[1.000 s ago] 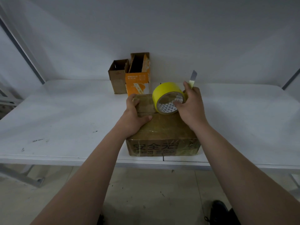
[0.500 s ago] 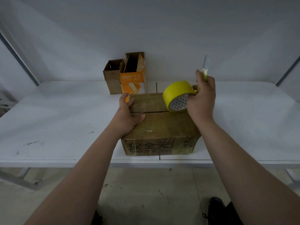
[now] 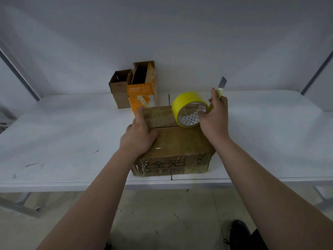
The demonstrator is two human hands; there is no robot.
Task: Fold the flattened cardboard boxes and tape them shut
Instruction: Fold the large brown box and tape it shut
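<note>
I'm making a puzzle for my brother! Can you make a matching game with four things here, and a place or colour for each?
Things: 1 tape roll; 2 big brown box; 3 orange box; 4 knife blade.
Clues: A stands at the back by the wall; B yellow, gripped by the right hand; C pokes up above the right hand; D pressed under the left hand.
Pairs: 1-B, 2-D, 3-A, 4-C.

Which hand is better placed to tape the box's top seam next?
Right. The right hand holds the yellow tape roll at the box top, plus a cutter; the left hand presses the box down.
</note>
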